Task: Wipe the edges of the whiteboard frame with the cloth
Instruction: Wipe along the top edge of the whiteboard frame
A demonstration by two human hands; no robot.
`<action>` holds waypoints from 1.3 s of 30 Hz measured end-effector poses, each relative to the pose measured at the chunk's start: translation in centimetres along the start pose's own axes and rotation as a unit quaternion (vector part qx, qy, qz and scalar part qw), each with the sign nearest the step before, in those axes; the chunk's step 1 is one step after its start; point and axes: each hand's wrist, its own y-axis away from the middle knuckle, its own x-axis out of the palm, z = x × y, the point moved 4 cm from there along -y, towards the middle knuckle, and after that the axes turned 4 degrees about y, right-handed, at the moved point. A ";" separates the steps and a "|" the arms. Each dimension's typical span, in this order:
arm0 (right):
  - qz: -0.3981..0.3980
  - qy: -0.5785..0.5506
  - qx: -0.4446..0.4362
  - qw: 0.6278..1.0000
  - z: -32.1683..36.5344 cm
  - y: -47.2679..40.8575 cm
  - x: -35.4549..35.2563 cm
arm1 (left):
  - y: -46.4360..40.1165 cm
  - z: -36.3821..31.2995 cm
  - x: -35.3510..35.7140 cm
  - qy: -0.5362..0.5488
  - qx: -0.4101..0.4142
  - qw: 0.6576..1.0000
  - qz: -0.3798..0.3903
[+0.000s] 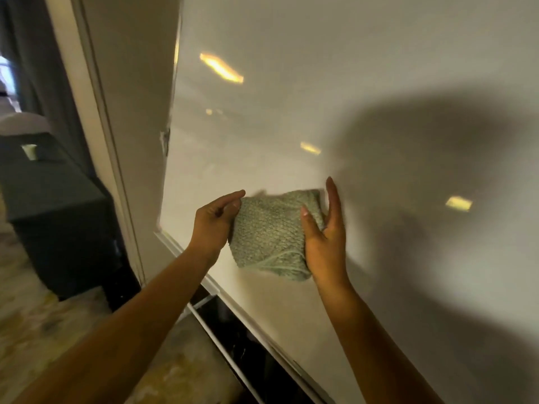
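Observation:
A folded green knit cloth point(268, 234) is held up in front of the glossy whiteboard point(320, 97), close to its lower left corner. My left hand point(213, 225) pinches the cloth's left edge, index finger stretched out above it. My right hand point(323, 246) holds the right edge, with the thumb on the front and straight fingers pointing up behind it. The pale frame runs down the board's left side point(172, 118) and along its bottom edge point(233, 298). The cloth sits just above the bottom frame; whether it touches the board I cannot tell.
A white wall strip point(96, 112) stands left of the board. Further left is a dark cabinet point(58, 228) with a small white cup point(30, 151) on top. Dark skirting point(248, 345) runs under the board above a patterned floor point(58, 330).

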 end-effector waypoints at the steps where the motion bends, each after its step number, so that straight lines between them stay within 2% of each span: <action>1: -0.002 -0.006 0.011 1.000 0.1 -0.8 1.0 | -1.1 -0.2 -0.6 0.009 -0.002 1.000 -0.002; 5: -0.001 -0.051 0.091 0.995 0.4 -4.5 7.2 | -7.3 -1.0 -4.4 0.029 0.007 1.000 -0.001; 9: 0.010 -0.152 0.220 0.964 0.1 -5.7 13.6 | -12.6 -1.5 -7.8 0.012 0.020 0.999 0.037; 14: -0.006 -0.142 0.284 0.948 0.5 -7.4 18.2 | -17.6 -2.6 -10.9 -0.016 0.056 0.995 0.080; 18: -0.054 -0.128 0.261 0.955 1.5 -10.4 19.4 | -21.7 -3.2 -11.5 -0.041 0.091 0.989 0.107; 22: -0.110 -0.207 0.218 0.947 3.5 -15.1 18.7 | -25.7 -3.4 -10.6 -0.021 0.108 0.987 0.114; 27: -0.180 -0.184 0.123 0.959 6.9 -22.5 18.2 | -31.4 -2.6 -10.0 -0.095 0.209 0.968 0.097; 29: -0.212 -0.173 0.093 0.957 8.2 -24.9 18.2 | -33.7 -2.5 -10.0 -0.177 0.274 0.942 0.083; 34: -0.274 -0.161 0.029 0.948 11.0 -29.8 19.2 | -38.3 -1.4 -9.9 -0.363 0.419 0.827 0.086; 39: -0.331 -0.154 -0.005 0.931 13.7 -34.3 22.7 | -43.2 -0.7 -8.3 -0.445 0.544 0.703 0.110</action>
